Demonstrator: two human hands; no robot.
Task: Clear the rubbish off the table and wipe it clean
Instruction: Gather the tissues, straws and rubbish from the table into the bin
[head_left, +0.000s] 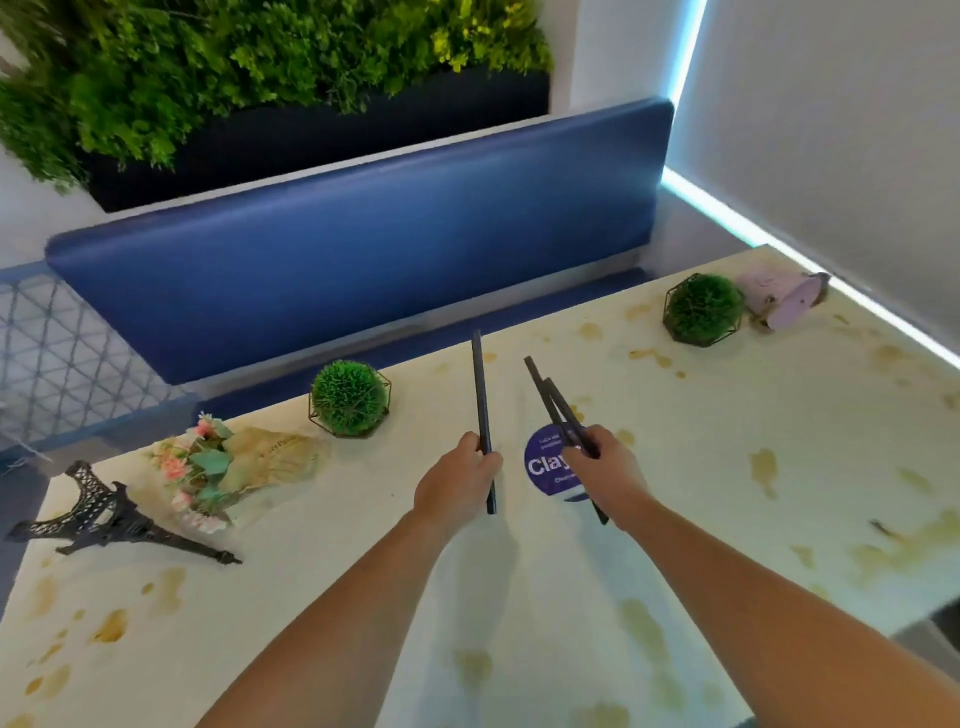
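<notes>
Rubbish here seems to mean the dark sticks, likely chopsticks, lifted off the stained worktop (519, 597). Left hand (457, 480) has its fingers clenched round one stick (482, 410), which points toward 12 o'clock. Right hand (608, 475) grips a pair of sticks (558, 410), their tips leaning toward 11 o'clock, just above a round purple sticker (543, 465). Both hands hover near the worktop's middle, probably gathering the sticks into one bundle so a hand is freed for wiping.

Brown spills dot the surface from 7 o'clock round to 3 o'clock, so the wiping looks undone. Ornaments remain: a toppled tower model (98, 517) and flower bunch (208, 467) at 9 o'clock, a green ball (349, 399) at 11 o'clock, another green ball (704, 309) and a tipped pink object (784, 299) at 1 o'clock.
</notes>
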